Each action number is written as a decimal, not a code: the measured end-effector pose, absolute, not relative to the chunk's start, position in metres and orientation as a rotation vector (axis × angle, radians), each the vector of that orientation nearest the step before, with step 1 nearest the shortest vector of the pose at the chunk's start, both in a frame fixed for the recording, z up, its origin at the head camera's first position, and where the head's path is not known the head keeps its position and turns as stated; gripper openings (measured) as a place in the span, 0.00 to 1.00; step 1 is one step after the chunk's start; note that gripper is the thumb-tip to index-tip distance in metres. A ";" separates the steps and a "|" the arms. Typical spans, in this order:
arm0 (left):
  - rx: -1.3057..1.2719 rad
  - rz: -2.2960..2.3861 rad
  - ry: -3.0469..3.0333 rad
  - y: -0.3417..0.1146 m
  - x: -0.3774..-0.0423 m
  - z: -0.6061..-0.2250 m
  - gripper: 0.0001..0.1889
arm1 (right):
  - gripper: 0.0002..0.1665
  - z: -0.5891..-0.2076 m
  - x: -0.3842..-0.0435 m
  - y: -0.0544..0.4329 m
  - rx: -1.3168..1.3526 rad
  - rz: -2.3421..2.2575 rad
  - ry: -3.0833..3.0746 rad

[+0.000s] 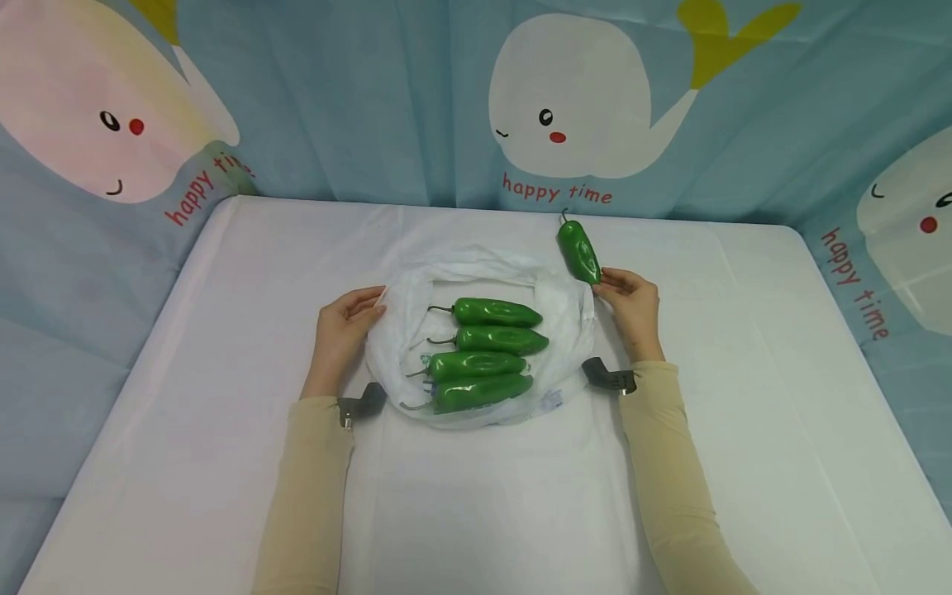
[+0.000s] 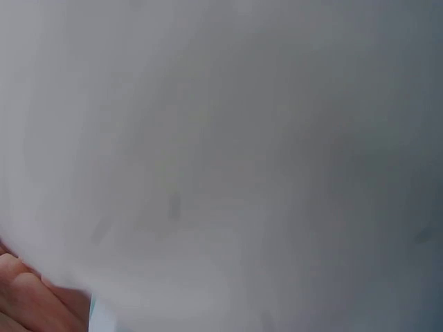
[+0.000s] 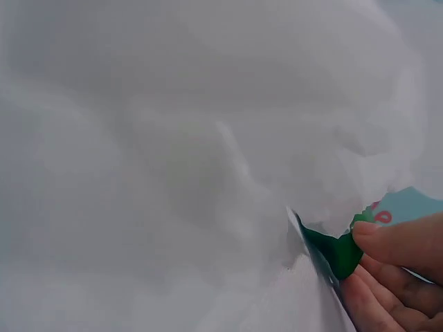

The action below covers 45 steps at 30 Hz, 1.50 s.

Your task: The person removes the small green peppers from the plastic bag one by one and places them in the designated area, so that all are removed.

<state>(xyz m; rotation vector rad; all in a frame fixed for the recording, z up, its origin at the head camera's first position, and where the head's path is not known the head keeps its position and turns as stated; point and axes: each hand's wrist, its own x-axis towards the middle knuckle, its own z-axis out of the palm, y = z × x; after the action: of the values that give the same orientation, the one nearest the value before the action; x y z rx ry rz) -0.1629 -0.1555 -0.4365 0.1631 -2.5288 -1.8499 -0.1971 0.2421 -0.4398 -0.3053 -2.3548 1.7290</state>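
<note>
A white plastic bag [image 1: 476,266] lies with its mouth spread wide on the table. Inside it, several green peppers [image 1: 487,364] lie side by side, their stems pointing left. My left hand [image 1: 345,330] pinches the left rim of the bag between thumb and fingers. In the left wrist view the bag fills most of the picture, and part of the left hand [image 2: 41,301] shows at the lower left corner. My right hand [image 1: 632,306] pinches another green pepper [image 1: 578,249] by its tip, at the bag's right rim, stem pointing away. The right wrist view shows that pepper [image 3: 344,256] partly hidden behind the bag.
The table [image 1: 476,512] wears a white cover. A blue curtain [image 1: 402,107] with whale prints stands along its far edge and sides. Dark wrist cameras [image 1: 608,376] sit on both sleeves, close beside the bag.
</note>
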 end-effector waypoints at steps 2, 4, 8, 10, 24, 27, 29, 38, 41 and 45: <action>0.159 -1.849 -2.528 -0.156 -0.163 -0.436 0.18 | 0.20 -0.440 -0.197 0.242 -0.299 1.732 -2.344; 0.156 -1.852 -2.526 -0.156 -0.163 -0.436 0.18 | 0.19 -0.439 -0.197 0.242 -0.290 1.709 -2.349; 0.149 -1.852 -2.525 -0.157 -0.163 -0.436 0.18 | 0.18 -0.439 -0.196 0.241 -0.272 1.687 -2.360; 0.147 -1.848 -2.527 -0.157 -0.163 -0.436 0.18 | 0.18 -0.440 -0.197 0.242 -0.273 1.696 -2.360; 0.157 -1.881 -2.519 -0.155 -0.161 -0.428 0.18 | 0.19 -0.443 -0.199 0.248 -0.368 1.949 -2.155; 0.163 -1.875 -2.529 -0.154 -0.160 -0.427 0.18 | 0.19 -0.442 -0.197 0.248 -0.386 1.960 -2.152; 0.155 -1.870 -2.526 -0.154 -0.160 -0.429 0.18 | 0.20 -0.441 -0.196 0.248 -0.393 1.965 -2.153; 0.169 -1.870 -2.522 -0.155 -0.162 -0.435 0.18 | 0.21 -0.432 -0.192 0.247 -0.440 2.030 -2.080; 0.165 -1.864 -2.523 -0.156 -0.163 -0.436 0.18 | 0.22 -0.429 -0.192 0.247 -0.437 2.049 -2.048; 0.163 -1.865 -2.518 -0.156 -0.164 -0.437 0.18 | 0.22 -0.425 -0.192 0.246 -0.407 2.059 -2.047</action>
<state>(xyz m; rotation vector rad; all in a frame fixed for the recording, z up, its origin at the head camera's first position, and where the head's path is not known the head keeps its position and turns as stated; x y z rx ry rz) -0.1635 -0.1564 -0.4367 0.1634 -2.5184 -1.8649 -0.1925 0.2459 -0.4249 -0.4074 -2.0475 2.0594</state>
